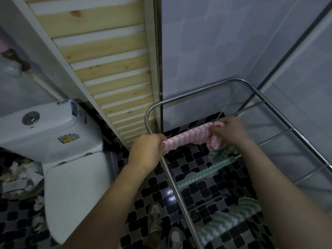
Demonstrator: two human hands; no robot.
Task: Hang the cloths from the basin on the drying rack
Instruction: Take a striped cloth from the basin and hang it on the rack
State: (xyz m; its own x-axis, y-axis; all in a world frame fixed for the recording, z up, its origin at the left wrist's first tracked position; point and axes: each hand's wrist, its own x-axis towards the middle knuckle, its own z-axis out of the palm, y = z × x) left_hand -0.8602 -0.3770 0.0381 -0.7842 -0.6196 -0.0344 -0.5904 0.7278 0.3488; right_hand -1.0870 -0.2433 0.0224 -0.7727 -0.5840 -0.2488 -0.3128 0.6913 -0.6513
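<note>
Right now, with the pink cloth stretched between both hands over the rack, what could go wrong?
1. The pink cloth is bunched at the right hand; released so, it might hang lopsided and slip to the tiled floor.
2. That bunched end hangs close to a green cloth and could drape onto it.

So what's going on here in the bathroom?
A person is hanging cloths on a metal drying rack. The left hand and right hand each grip an end of a pink cloth, stretched across its far end. Green cloths already hang over nearer bars.
</note>
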